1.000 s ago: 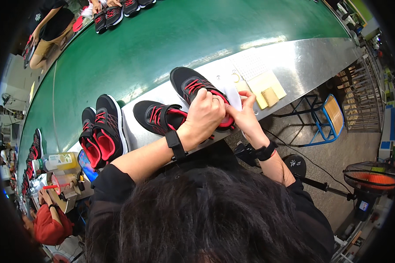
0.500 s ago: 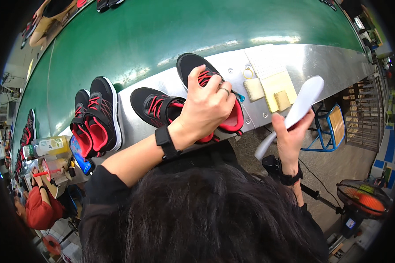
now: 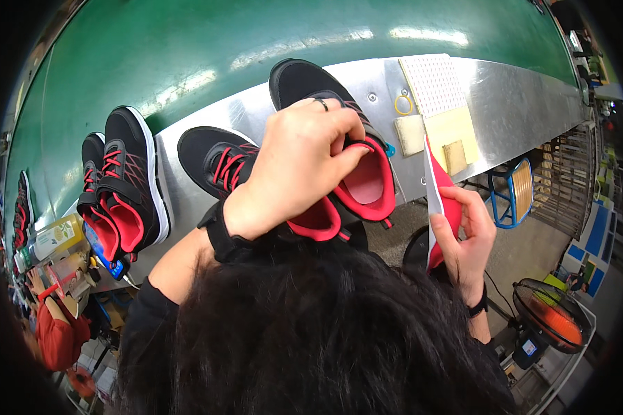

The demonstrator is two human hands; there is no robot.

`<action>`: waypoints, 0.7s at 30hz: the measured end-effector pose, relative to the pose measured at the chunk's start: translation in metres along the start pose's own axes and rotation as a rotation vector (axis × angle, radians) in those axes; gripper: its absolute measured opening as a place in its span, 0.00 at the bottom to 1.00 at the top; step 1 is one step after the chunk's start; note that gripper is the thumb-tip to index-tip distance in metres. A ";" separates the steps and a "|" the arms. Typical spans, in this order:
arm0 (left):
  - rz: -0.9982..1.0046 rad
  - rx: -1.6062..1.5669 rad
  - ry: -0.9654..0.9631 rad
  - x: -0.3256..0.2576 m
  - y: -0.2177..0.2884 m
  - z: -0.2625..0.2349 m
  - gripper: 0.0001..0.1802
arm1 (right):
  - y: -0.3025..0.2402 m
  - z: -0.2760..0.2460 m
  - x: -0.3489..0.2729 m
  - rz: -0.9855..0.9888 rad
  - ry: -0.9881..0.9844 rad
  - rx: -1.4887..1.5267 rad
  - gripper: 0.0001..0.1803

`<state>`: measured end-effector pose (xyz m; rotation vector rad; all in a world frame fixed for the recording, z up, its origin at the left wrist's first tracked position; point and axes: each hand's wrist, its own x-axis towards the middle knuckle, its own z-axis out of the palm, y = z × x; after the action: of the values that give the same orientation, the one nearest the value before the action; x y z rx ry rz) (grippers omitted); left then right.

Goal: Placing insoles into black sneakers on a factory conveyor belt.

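My left hand (image 3: 294,159) is closed on the collar of a black sneaker (image 3: 308,79) with red lining. Its thumb and curled fingers pinch the padded edge by the opening, and the hand covers most of the laces. Beside that sneaker, under my left wrist, lies a second black sneaker (image 3: 208,155) with red laces, partly hidden by the hand. Off to the right, my right hand (image 3: 469,235) holds an insole (image 3: 444,176), red on one face and white on the other, upright and edge-on between thumb and fingers.
A finished-looking pair of sneakers (image 3: 128,135) stands left on the metal ledge (image 3: 519,104). Yellow pads (image 3: 457,131), small sponge blocks (image 3: 411,135) and a yellow ring (image 3: 403,104) lie right. A phone (image 3: 102,242) and bottle (image 3: 55,238) sit far left; a stool (image 3: 512,194) and fan (image 3: 550,315) stand right.
The insole has turned from its white face to edge-on, with its red face showing. My left hand has shifted from over the laces to the sneaker's collar. The whole view has moved slightly.
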<state>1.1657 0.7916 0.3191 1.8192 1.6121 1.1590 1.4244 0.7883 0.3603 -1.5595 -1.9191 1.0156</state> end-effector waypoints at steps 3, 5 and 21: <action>-0.105 -0.104 -0.053 0.005 -0.002 -0.004 0.07 | -0.037 -0.009 0.001 -0.232 -0.118 -0.279 0.25; -0.169 -0.136 -0.094 0.006 -0.002 -0.005 0.07 | -0.056 -0.001 0.001 -0.315 -0.227 -0.398 0.32; -0.151 -0.096 -0.095 0.006 -0.003 -0.002 0.11 | -0.066 0.072 0.016 -0.380 -0.136 -0.771 0.28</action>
<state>1.1622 0.7981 0.3193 1.6375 1.5821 1.0486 1.3258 0.7801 0.3651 -1.3895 -2.7634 0.2145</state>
